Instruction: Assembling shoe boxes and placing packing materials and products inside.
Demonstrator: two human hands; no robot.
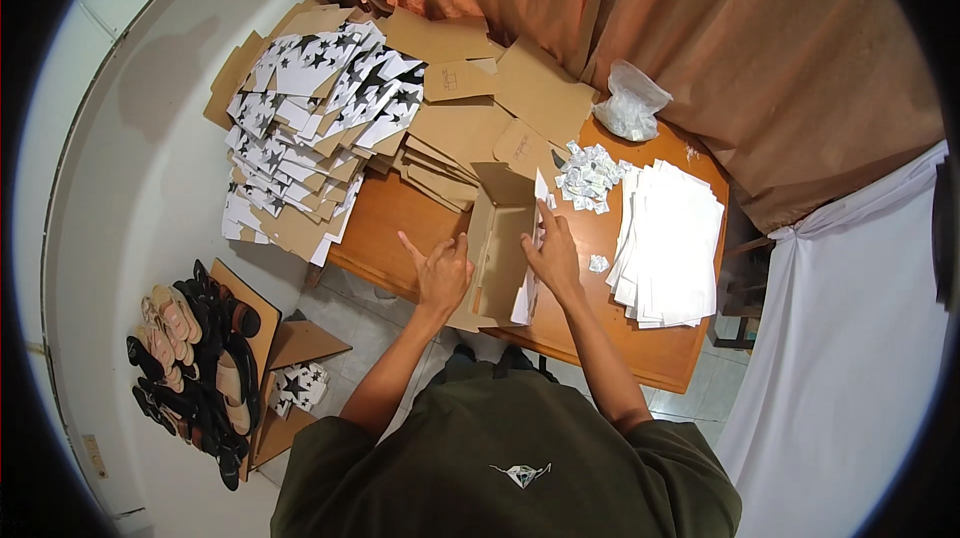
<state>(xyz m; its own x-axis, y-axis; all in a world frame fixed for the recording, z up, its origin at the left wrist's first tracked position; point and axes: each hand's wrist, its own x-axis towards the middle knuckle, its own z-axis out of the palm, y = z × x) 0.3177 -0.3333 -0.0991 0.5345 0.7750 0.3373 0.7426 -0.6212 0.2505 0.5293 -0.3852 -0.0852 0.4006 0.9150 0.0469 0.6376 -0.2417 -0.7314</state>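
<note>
A brown cardboard box (497, 238), partly folded up, stands on the wooden table (660, 353) in front of me. My left hand (440, 273) presses against the box's left wall with fingers spread. On the box's right wall rests my right hand (550, 253), fingers pointing up along a flap that is white outside. Neither hand holds a loose thing.
Flat box blanks, brown and white with black stars (310, 128), are heaped at the table's left and back. A stack of white sheets (670, 243) lies right, small silvery packets (590, 178) and a clear bag (630, 103) behind. Sandals (195, 368) fill a box on the floor left.
</note>
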